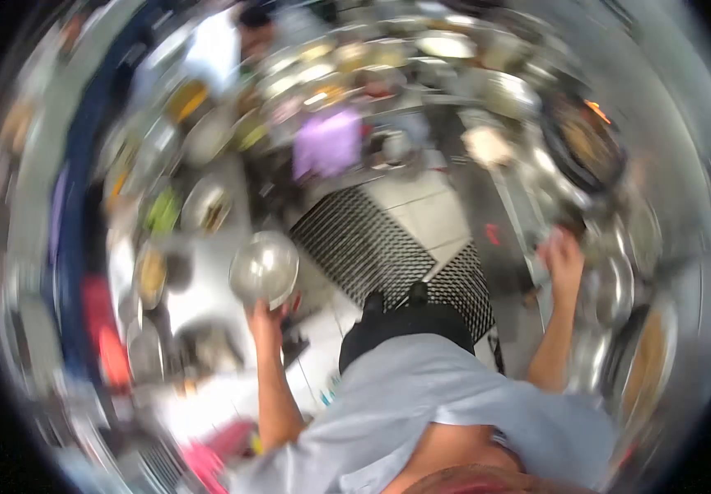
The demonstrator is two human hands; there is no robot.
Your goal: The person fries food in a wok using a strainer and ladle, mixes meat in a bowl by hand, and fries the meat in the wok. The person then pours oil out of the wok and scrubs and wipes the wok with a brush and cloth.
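A round metal bowl [264, 267] hangs over the edge of the white counter on the left. My left hand [265, 317] grips its near rim, and its inside looks pale and bare, though blurred. On the right, my right hand [563, 251] is raised beside the metal counter, near a dark, blurred object [571, 219]. Its fingers are smeared by motion, and something pinkish shows at them that I cannot make out.
A black pan [582, 142] sits at the upper right, with an orange flame beside it. Several bowls and trays line the back counter. A purple cloth [328, 142] hangs there. Black perforated mats [361, 239] cover part of the tiled floor. Another person [214, 51] stands at the upper left.
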